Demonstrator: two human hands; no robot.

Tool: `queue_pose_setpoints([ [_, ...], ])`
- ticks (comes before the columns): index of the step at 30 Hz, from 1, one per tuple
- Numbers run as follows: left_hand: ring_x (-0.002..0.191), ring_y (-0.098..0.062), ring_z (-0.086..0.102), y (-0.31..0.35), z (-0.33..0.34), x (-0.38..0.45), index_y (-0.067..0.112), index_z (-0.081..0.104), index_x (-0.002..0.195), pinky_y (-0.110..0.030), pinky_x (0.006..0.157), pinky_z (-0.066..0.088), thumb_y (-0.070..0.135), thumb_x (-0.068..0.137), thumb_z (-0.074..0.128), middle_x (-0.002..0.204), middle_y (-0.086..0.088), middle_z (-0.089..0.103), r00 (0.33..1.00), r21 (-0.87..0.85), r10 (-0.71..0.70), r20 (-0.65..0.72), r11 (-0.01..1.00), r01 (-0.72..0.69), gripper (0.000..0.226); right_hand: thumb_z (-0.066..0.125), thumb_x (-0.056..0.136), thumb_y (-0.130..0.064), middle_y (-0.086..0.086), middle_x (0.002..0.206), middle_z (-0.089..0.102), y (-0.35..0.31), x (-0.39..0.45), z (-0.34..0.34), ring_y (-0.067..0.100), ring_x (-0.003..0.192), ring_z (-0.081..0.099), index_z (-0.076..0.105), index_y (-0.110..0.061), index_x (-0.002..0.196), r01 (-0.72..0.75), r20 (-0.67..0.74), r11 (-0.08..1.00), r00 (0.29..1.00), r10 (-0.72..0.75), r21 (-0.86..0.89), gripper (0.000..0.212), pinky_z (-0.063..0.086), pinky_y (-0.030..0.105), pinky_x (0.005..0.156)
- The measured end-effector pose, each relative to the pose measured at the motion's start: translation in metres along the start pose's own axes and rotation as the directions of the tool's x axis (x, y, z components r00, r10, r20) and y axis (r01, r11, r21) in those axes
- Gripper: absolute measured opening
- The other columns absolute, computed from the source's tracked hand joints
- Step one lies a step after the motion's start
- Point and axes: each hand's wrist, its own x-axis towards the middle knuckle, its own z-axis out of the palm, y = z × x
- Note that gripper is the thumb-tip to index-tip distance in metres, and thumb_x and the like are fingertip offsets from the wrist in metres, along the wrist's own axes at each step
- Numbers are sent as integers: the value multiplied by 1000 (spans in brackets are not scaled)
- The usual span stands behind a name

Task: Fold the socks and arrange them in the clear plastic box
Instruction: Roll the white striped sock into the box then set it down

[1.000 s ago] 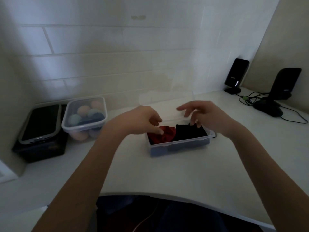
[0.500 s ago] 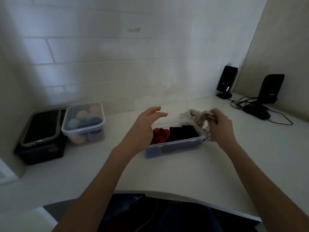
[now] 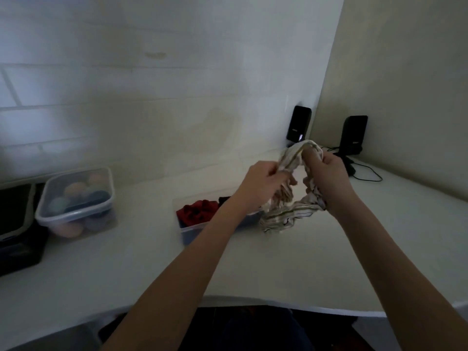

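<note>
A cream striped sock [image 3: 288, 214] hangs bunched between both hands, just above the white table and to the right of the clear plastic box [image 3: 188, 230]. My left hand [image 3: 263, 183] grips its left part and my right hand [image 3: 329, 178] grips its right part, with a band of it stretched across the top. Inside the box lie a red sock [image 3: 196, 211] at the left and a black sock [image 3: 224, 200] beside it. My left forearm hides the box's right half.
A lidded clear container of coloured balls [image 3: 76, 198] stands at the left, with a black case [image 3: 15, 224] beside it at the frame edge. Two black speakers [image 3: 298, 125] [image 3: 353, 135] and their cables [image 3: 364, 173] occupy the far right corner. The table's front edge [image 3: 253, 298] curves near me.
My right hand lifted the striped sock from beside the box. My left hand left the box and took hold of the sock's other end. The view shifted right.
</note>
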Motion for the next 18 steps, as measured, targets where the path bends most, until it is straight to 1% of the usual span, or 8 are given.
queue_pose_setpoints([
  [3,34,-15,46,6,1,16,14,46,43,-26,50,44,17,91,42,34,2,45,963,-574,-254,84,778,255,49,56,84,-53,-4,39,42,10,-3,-19,10,35,37,50,-13,55,-74,32,988,996,79,-135,50,31,20,43],
  [6,23,-6,31,-2,-6,21,17,50,42,-16,32,22,23,90,31,31,6,36,912,-833,-135,386,374,408,51,60,74,-61,2,45,36,20,-11,-27,13,40,31,39,-17,48,-122,110,973,983,145,-194,55,27,24,48],
  [8,29,-4,42,-4,-6,16,6,66,77,-17,32,30,29,88,37,44,4,52,911,-909,26,412,78,409,39,64,70,-59,5,52,35,26,-15,-26,15,46,29,39,-17,52,-150,134,973,975,175,-177,52,26,27,52],
  [10,54,-8,63,-2,-2,10,2,52,125,-19,50,52,44,90,41,76,-4,69,943,-942,29,333,-37,334,55,66,74,-50,3,51,37,32,-20,-26,13,44,30,43,-13,56,-142,165,970,971,175,-196,48,27,25,49],
  [12,98,-23,66,-2,2,11,16,26,144,-38,84,56,56,83,48,116,-12,64,972,-970,-43,229,72,232,76,68,80,-35,1,49,39,36,-25,-25,12,42,33,44,-12,55,-135,221,985,963,155,-104,41,28,24,48],
  [14,120,-31,54,-1,2,15,30,18,145,-48,95,47,52,70,66,134,-14,51,978,-943,-99,185,264,205,92,62,85,-19,1,52,51,36,-27,-27,12,46,45,54,-14,54,-163,272,983,953,134,87,32,37,24,52],
  [16,110,-25,59,2,2,18,27,24,144,-39,90,50,38,64,76,133,-15,54,966,-797,-181,186,547,256,96,55,89,-15,-1,55,61,35,-27,-29,11,53,57,65,-21,56,-182,334,958,937,101,222,36,47,23,56],
  [18,83,-14,65,12,4,12,22,29,144,-28,75,55,29,77,69,118,-13,65,954,-354,-208,215,894,275,78,52,91,-13,-1,59,65,33,-26,-27,14,59,64,69,-24,64,-148,372,963,927,56,224,34,52,25,60],
])
